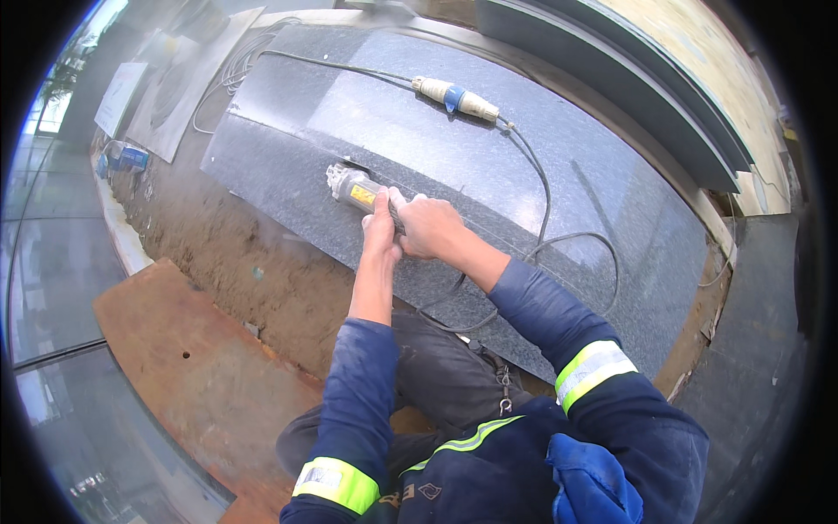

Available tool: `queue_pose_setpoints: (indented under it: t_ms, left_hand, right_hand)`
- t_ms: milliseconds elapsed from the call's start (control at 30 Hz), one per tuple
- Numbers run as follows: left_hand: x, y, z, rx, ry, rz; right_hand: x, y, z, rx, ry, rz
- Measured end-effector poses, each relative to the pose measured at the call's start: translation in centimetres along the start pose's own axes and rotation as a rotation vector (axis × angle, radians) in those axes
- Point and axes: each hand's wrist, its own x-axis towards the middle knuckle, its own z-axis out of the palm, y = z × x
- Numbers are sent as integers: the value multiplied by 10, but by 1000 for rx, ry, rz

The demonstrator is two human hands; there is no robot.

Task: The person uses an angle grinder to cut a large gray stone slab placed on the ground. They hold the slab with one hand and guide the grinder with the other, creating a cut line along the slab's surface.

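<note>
Both my hands are wrapped round a silver angle grinder (353, 183) with a yellow label. My left hand (381, 227) grips it from the left, and my right hand (429, 225) grips it just to the right. Its head meets a cut line in the speckled grey stone slab (611, 288), with pale dust around it. The blade is mostly hidden. A grey cable loops over the slab to a white-and-blue plug connector (454, 98) beyond my hands.
Sandy dirt (227, 244) and a rusty brown plate (183, 349) lie left of the slab, beside glossy panels (52, 262). Dark stacked boards (602, 96) run along the back right. A coiled cable (234, 74) and a small blue box (129, 157) sit back left.
</note>
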Motion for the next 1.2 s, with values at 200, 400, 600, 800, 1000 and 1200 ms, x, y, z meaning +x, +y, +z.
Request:
queue_pose_setpoints:
  t_ms: [200,400,600,800,1000,1200]
  left_hand:
    - [26,14,-6,60,29,14]
    - [26,19,-5,16,8,27]
    - [-8,-3,0,-53,-56,-10]
    - [6,0,-3,5,-24,8]
    - [32,12,-13,1,-1,3]
    - [-6,0,-2,-27,-27,-29]
  right_hand:
    - [21,-5,-1,2,38,-25]
    - [27,-5,-3,2,-16,-28]
    - [-8,-3,-3,-17,19,-3]
    - [3,-2,0,-8,19,-11]
    - [27,-4,7,5,33,-48]
    - [-5,-3,-3,-19,8,-16]
